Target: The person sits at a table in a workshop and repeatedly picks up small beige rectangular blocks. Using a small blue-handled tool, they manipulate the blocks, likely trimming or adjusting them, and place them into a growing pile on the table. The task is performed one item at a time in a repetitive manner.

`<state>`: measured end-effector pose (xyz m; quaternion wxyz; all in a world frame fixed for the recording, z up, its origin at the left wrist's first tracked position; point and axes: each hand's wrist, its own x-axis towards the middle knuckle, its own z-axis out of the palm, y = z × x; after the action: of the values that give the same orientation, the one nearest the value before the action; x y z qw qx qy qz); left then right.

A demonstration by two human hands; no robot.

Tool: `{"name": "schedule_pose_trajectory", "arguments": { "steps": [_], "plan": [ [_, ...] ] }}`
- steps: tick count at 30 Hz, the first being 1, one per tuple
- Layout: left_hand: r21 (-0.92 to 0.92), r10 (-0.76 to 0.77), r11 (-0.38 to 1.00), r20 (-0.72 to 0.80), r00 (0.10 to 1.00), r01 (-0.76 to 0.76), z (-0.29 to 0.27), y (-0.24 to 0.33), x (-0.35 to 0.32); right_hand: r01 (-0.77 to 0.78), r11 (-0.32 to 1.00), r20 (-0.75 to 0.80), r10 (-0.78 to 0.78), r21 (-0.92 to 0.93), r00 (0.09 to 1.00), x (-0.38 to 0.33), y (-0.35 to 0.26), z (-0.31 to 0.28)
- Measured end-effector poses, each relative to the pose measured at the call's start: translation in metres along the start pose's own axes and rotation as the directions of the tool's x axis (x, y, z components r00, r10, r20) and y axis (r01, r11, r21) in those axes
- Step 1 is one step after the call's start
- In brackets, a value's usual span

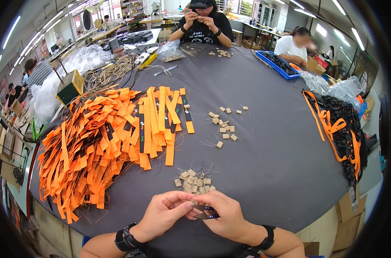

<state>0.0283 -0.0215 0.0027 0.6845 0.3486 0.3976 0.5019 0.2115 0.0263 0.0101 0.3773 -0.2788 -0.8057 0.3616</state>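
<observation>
Pinching a small tag (194, 202), left hand (163, 213); right hand (223, 215) gripping snips (204, 212)

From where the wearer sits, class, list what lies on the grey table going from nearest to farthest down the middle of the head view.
The hands, left hand and right hand → near heap of small tan blocks → scattered tan blocks → clear plastic bag → the person opposite.

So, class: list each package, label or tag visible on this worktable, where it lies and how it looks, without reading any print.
Orange strip tags: big heap at left, long orange bands with black sections.
Small tan tags: pile just beyond the hands, squarish, beige.
Clear plastic bag: far side, crumpled, transparent.
Blue tray: far right, rectangular, holding dark pieces.
Green box: far left, yellow-edged.
</observation>
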Motion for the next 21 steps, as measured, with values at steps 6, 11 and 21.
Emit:
{"name": "schedule_pose_trajectory", "arguments": {
  "steps": [6, 11, 21],
  "plan": [
    [0.058, -0.027, 0.998, 0.032, 0.999, 0.025, -0.007, -0.001, 0.001, -0.013, 1.0, 0.068, 0.013, 0.003, 0.998, 0.007, -0.004, -0.011],
    [-0.094, -0.119, 0.987, 0.138, 0.983, 0.132, -0.012, 0.002, 0.006, -0.087, 0.994, -0.019, 0.088, 0.068, 0.996, 0.005, 0.001, -0.008],
    [-0.375, -0.106, 0.91, 0.204, 0.973, 0.178, -0.016, 0.003, 0.006, -0.098, 0.995, -0.176, 0.099, 0.015, 0.979, 0.013, -0.008, -0.011]
  ]
}}
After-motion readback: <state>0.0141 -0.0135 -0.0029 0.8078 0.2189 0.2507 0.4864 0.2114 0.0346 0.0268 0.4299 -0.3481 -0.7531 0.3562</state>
